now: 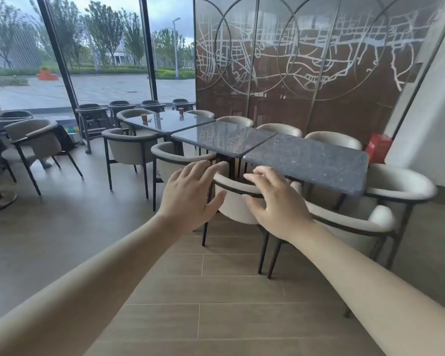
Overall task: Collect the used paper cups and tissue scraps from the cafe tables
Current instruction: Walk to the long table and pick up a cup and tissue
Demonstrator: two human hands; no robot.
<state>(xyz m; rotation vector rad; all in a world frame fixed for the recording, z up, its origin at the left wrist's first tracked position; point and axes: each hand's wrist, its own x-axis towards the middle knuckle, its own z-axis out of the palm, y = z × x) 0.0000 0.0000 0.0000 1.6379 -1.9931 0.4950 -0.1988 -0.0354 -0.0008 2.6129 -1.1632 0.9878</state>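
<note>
We held our left hand [188, 194] and right hand [278, 204] out, fingers spread wide, holding nothing. On the farthest dark glossy square table [170, 123], one brown paper cup [144, 116] stood near the left edge and a second brown paper cup [181, 111] near the far edge.

Head-height view toward cafe tables [306, 160]

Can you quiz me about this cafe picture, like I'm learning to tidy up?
1. True or false: the left hand and the right hand each hold a cup.
2. Which table holds the two paper cups? A) nearest B) middle C) farthest
3. Fill in: the colour of the box is ____.
Key: 1 false, both hands are open and empty. 2 C, the farthest table. 3 red.
</note>
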